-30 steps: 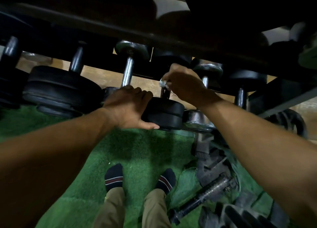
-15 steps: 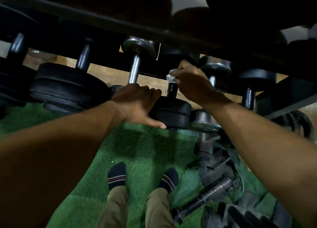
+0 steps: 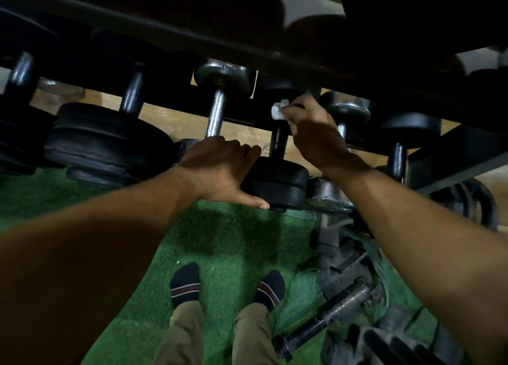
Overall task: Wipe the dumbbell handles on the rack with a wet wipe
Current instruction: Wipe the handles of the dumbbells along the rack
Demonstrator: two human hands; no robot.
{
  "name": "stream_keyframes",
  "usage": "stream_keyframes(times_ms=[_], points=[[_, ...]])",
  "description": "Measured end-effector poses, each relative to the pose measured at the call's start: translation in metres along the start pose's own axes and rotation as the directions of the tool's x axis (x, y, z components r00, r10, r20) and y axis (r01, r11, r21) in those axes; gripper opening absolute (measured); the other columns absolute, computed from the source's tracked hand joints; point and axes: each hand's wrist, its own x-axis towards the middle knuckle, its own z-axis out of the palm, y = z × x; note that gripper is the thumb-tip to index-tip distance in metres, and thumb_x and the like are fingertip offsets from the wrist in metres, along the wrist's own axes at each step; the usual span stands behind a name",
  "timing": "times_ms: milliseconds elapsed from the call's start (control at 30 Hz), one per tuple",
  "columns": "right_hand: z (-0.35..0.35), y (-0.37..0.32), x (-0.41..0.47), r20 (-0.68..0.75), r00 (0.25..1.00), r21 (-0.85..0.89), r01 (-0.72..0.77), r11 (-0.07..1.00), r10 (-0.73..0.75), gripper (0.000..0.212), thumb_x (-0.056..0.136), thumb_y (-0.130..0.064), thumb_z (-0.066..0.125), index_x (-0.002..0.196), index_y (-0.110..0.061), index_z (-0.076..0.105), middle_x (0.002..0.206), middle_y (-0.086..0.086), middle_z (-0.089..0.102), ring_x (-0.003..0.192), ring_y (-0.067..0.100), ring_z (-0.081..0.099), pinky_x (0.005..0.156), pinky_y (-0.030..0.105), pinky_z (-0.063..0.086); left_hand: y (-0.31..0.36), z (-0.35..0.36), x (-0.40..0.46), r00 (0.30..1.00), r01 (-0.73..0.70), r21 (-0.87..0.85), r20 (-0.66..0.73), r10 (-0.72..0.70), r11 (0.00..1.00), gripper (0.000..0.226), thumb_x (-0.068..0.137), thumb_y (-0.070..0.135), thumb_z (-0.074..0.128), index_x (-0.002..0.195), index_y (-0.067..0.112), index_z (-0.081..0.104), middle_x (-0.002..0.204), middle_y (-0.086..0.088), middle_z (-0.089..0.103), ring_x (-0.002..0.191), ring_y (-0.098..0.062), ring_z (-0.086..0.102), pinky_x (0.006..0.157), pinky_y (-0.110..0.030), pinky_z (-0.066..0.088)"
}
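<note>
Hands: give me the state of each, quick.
Left hand: open, fingers resting on the black dumbbell head.
Right hand: closed on the white wipe, at that dumbbell's handle.

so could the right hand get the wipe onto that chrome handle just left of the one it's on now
Probably yes. The right hand holds the wet wipe at the black handle, and the chrome handle stands right beside it with open space between. The left hand rests lower, on the weight plate.
</note>
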Motion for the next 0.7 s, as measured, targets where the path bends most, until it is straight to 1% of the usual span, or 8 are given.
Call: stream_keyframes(times_ms=[100,167,267,367,467,567,633,700], points=[[0.003,-0.011,-0.002,0.016,0.976,0.195,-0.216,0.957,0.218,0.024,0.098,-0.023,0.052,0.114,-0.02,0.068,0.103,0.003,0.065,0.089,0.018,0.059,0.072,0.029,0.041,0.001,-0.001,-0.001,1.0,0.004,0.009,0.002,-0.004,1.0,0.104,0.072,0.103,0.024,0.117,0.012,0.047,0.089,-0.003,0.063,0.077,-0.026,0.063,0.062,-0.034,0.035],[0.005,-0.013,-0.003,0.035,0.926,0.315,-0.367,0.875,0.376,0.021,0.094,-0.02,0.056,0.103,-0.015,0.075,0.097,0.003,0.067,0.082,0.017,0.058,0.07,0.024,0.04,0.001,-0.001,-0.001,1.0,0.019,0.008,0.008,-0.019,1.0,0.105,0.071,0.104,0.025,0.119,0.014,0.048,0.091,-0.002,0.064,0.08,-0.024,0.063,0.064,-0.033,0.035],[0.004,-0.013,-0.001,0.207,0.791,0.578,-0.574,0.58,0.577,0.02,0.079,-0.025,0.065,0.069,-0.009,0.071,0.065,0.004,0.071,0.066,0.021,0.068,0.072,0.044,0.059,0.001,-0.001,0.0,1.0,0.028,-0.006,0.015,-0.028,1.0,0.102,0.07,0.104,0.025,0.117,0.016,0.047,0.092,-0.001,0.063,0.081,-0.023,0.063,0.065,-0.033,0.035],[0.015,0.001,0.007,0.333,0.718,0.65,-0.644,0.403,0.611,0.018,0.075,-0.027,0.069,0.062,-0.016,0.073,0.062,0.005,0.071,0.069,0.026,0.071,0.078,0.053,0.059,0.0,0.0,0.0,1.0,0.022,-0.013,0.016,-0.021,1.0,0.1,0.07,0.104,0.025,0.114,0.017,0.046,0.09,-0.001,0.063,0.08,-0.024,0.063,0.065,-0.034,0.036],[0.012,0.0,0.021,0.38,0.666,0.619,-0.699,0.358,0.642,0.025,0.084,-0.023,0.07,0.06,-0.015,0.067,0.069,0.014,0.071,0.071,0.029,0.071,0.075,0.045,0.061,0.0,0.002,0.001,1.0,0.027,-0.016,0.011,-0.027,1.0,0.099,0.069,0.104,0.025,0.112,0.017,0.047,0.088,0.0,0.063,0.078,-0.024,0.062,0.065,-0.035,0.036],[0.002,-0.009,0.013,0.519,0.664,0.614,-0.728,0.306,0.539,0.049,0.1,-0.005,0.054,0.052,-0.012,0.059,0.051,0.009,0.055,0.039,0.01,0.054,0.043,0.02,0.046,0.0,0.003,0.001,1.0,0.026,-0.03,0.015,-0.026,0.999,0.101,0.068,0.105,0.023,0.112,0.017,0.048,0.088,-0.001,0.063,0.078,-0.024,0.063,0.065,-0.035,0.039],[0.002,-0.006,0.005,0.589,0.627,0.596,-0.763,0.25,0.51,0.032,0.095,-0.008,0.06,0.064,-0.003,0.063,0.06,0.01,0.057,0.04,0.008,0.049,0.04,0.02,0.036,-0.001,0.003,0.001,1.0,0.023,-0.029,0.007,-0.023,0.999,0.101,0.069,0.105,0.023,0.111,0.016,0.048,0.088,-0.001,0.063,0.078,-0.025,0.063,0.063,-0.035,0.036],[-0.003,-0.002,-0.007,0.624,0.633,0.561,-0.771,0.301,0.458,0.021,0.088,-0.017,0.07,0.081,0.004,0.07,0.07,0.011,0.059,0.048,0.01,0.047,0.045,0.022,0.031,0.0,0.003,0.001,1.0,0.019,-0.032,0.006,-0.019,0.999,0.1,0.069,0.104,0.024,0.11,0.016,0.047,0.088,-0.001,0.063,0.079,-0.025,0.063,0.063,-0.035,0.034]])
